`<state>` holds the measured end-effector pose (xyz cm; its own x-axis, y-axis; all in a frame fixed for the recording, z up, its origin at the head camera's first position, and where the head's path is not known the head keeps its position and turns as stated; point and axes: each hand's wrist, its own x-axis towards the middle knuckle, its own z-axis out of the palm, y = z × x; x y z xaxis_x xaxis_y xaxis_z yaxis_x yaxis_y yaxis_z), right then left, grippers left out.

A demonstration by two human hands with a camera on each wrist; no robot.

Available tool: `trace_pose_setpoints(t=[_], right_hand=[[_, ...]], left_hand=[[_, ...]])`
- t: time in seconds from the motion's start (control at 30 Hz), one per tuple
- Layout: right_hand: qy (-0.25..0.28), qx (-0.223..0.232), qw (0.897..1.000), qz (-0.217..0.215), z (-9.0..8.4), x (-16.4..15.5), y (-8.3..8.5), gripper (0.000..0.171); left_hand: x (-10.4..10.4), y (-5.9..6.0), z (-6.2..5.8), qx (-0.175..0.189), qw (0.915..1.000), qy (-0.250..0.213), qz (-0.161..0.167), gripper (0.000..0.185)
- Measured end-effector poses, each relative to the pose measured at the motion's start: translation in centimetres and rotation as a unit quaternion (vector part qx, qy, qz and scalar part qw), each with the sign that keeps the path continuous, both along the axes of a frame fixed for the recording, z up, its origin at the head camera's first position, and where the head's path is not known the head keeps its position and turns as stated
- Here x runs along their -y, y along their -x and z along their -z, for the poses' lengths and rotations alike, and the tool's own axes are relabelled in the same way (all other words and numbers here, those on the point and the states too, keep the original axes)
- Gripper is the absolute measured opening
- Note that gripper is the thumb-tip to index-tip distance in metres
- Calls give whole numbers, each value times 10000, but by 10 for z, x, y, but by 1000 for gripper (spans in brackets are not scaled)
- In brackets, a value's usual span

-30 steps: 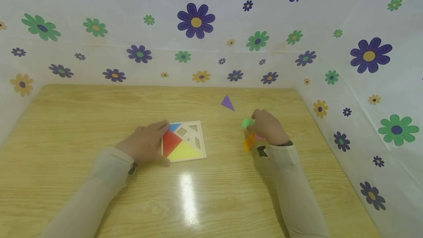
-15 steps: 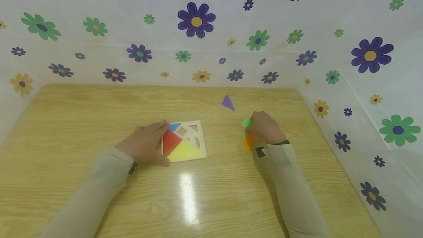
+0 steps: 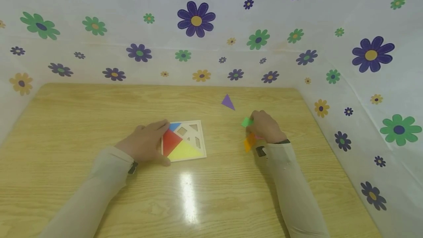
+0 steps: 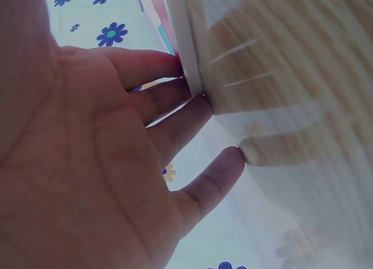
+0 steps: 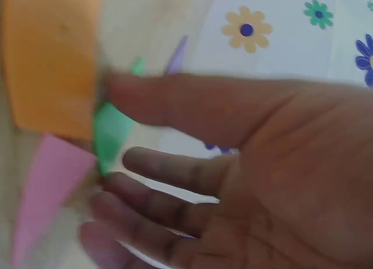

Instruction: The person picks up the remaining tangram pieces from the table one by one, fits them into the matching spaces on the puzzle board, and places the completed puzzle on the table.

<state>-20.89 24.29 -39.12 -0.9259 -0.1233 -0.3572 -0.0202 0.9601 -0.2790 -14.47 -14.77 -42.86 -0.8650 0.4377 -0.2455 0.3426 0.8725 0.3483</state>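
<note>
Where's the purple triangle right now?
In the head view, the purple triangle lies on the table, right of centre near its far edge, beyond the green piece and up and right of the puzzle board.

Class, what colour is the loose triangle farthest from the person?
The loose triangle is purple, seen best in the head view.

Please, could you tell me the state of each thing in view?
Tangram board: partly filled, some slots empty
Blue piece: set in board
Red piece: set in board
Yellow triangle: set in board
Purple triangle: loose
Green piece: outside board
Pink piece: outside board
Orange piece: at right hand, grip unclear
Left hand: touching board's edge
</note>
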Motion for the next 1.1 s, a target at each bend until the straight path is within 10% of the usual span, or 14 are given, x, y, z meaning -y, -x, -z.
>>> trace_pose_setpoints(t=[0.4, 0.73, 1.1], right_hand=[[-502, 630, 9948, -626, -7, -4, -4, 79], [22, 158, 9987, -492, 0, 4, -5, 66], [-170, 1133, 9925, -427, -13, 2, -12, 29]], left_hand=[[1, 1, 2, -11, 10000, 23, -35, 125], [1, 0, 1, 68, 10000, 19, -52, 125], [2, 3, 5, 88, 9999, 57, -81, 126]])
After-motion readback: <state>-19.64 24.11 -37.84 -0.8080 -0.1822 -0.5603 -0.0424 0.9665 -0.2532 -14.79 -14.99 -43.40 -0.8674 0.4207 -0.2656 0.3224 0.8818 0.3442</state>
